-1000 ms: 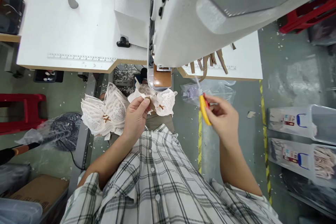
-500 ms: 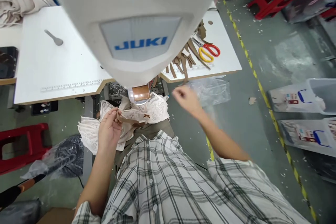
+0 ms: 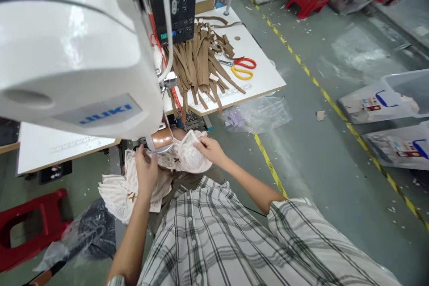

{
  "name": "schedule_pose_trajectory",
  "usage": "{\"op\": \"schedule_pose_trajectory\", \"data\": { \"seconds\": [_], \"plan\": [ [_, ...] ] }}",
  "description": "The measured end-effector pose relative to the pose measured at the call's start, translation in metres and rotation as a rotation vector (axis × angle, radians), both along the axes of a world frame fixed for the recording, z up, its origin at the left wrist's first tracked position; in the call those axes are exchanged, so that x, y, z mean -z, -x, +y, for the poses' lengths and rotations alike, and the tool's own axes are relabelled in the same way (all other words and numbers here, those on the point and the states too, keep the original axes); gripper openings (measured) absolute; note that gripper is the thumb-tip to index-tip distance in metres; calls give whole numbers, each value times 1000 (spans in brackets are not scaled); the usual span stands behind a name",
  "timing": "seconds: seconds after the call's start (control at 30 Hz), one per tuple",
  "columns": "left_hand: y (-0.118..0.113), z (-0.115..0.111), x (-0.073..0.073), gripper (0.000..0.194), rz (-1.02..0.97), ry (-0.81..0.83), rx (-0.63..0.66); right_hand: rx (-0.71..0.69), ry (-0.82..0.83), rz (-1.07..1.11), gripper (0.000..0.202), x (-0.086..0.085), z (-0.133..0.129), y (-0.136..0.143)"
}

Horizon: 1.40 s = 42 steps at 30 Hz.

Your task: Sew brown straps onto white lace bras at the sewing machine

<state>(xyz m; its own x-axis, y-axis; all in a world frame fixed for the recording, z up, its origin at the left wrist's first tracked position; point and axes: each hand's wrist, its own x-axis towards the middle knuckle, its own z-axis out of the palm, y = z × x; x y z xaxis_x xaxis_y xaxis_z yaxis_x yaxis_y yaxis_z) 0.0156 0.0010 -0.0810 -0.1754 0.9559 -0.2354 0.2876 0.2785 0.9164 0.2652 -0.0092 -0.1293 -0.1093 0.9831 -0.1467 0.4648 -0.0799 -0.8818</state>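
A white lace bra (image 3: pixel 194 157) with a small brown bow lies over my lap, under the head of the white JUKI sewing machine (image 3: pixel 110 67). My right hand (image 3: pixel 212 151) pinches the edge of its right cup. Close to the machine's needle area, my left hand (image 3: pixel 146 167) has its fingers curled together on the bra's left part; its fingertips are partly hidden by the machine. More white lace pieces (image 3: pixel 115 196), one with a brown bow, hang below my left wrist.
Brown fabric strips (image 3: pixel 197 62) are heaped on the white tabletop (image 3: pixel 264 71), beside scissors (image 3: pixel 243 68) with red and yellow handles. A control panel (image 3: pixel 174 4) stands behind. Clear plastic bins (image 3: pixel 378 103) and a red stool (image 3: pixel 36 219) are on the floor.
My right hand has come down from beside the table edge onto the bra's right cup. My left hand has moved slightly toward the machine. The view has shifted, revealing the strips and panel.
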Motion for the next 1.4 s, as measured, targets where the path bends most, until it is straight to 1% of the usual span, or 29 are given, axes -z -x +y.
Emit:
{"op": "schedule_pose_trajectory", "data": {
  "seconds": [0.03,0.07,0.1,0.13,0.2,0.23,0.27,0.3,0.33,0.37,0.43,0.47,0.5,0.53,0.6,0.67,0.7,0.73,0.8,0.83,0.9,0.97,1.03,1.1,1.17,1.23,1.27,1.33,1.4],
  "plan": [
    [-5,-4,-5,59,129,-65,96,-16,13,85,42,-16,-8,3],
    [-9,-6,-9,65,259,-127,157,-44,40,225,42,-31,-17,6],
    [-10,-5,-14,66,362,-156,189,-89,63,368,42,-45,-24,10],
    [-9,-3,-18,63,422,-144,199,-129,86,498,41,-57,-31,15],
    [-5,2,-25,45,409,-34,188,-137,127,664,38,-71,-42,25],
    [-3,3,-27,38,355,21,218,-102,152,705,36,-74,-46,30],
    [-3,2,-28,35,266,63,274,-66,178,733,36,-74,-49,35],
    [-3,-1,-27,35,141,108,333,-41,195,749,36,-73,-52,39],
    [-5,-5,-26,37,-2,159,375,-49,203,752,36,-72,-53,41],
    [-8,-11,-24,41,-151,226,402,-106,209,738,37,-70,-53,42],
    [-15,-22,-18,48,-359,349,397,-321,212,633,37,-69,-43,35],
    [-18,-25,-16,52,-386,379,369,-394,188,539,35,-70,-31,28],
    [-21,-28,-16,54,-384,382,341,-406,138,424,33,-72,-15,19],
    [-22,-29,-16,54,-372,372,324,-364,68,296,31,-75,7,10],
    [-25,-30,-23,50,-353,371,327,-63,-171,2,25,-83,65,-7],
    [-27,-30,-34,45,-324,372,365,148,-309,-249,26,-91,131,-18],
    [-27,-31,-40,44,-306,366,382,202,-319,-356,29,-94,164,-20],
    [-27,-32,-46,43,-288,356,390,229,-268,-462,32,-97,193,-22],
    [-25,-35,-55,43,-253,331,376,239,-177,-563,33,-100,239,-22],
    [-23,-36,-59,44,-236,323,356,229,-147,-575,32,-101,254,-23],
    [-17,-38,-62,44,-210,329,316,207,-143,-549,24,-103,269,-27],
    [-11,-39,-63,44,-197,343,288,197,-169,-530,18,-104,266,-37],
    [-7,-39,-63,43,-195,340,274,204,-202,-479,22,-104,251,-48],
    [-6,-38,-64,42,-197,321,264,200,-183,-266,30,-102,227,-56],
    [-7,-36,-66,41,-210,312,264,169,-68,105,35,-96,196,-56],
    [-10,-33,-69,42,-220,301,275,111,105,468,34,-88,163,-50],
    [-12,-32,-70,42,-220,293,281,88,193,601,32,-84,147,-45],
    [-14,-29,-72,44,-213,276,286,68,327,755,30,-76,120,-34],
    [-16,-28,-72,46,-202,266,289,79,393,778,26,-70,103,-24]
  ]
}}
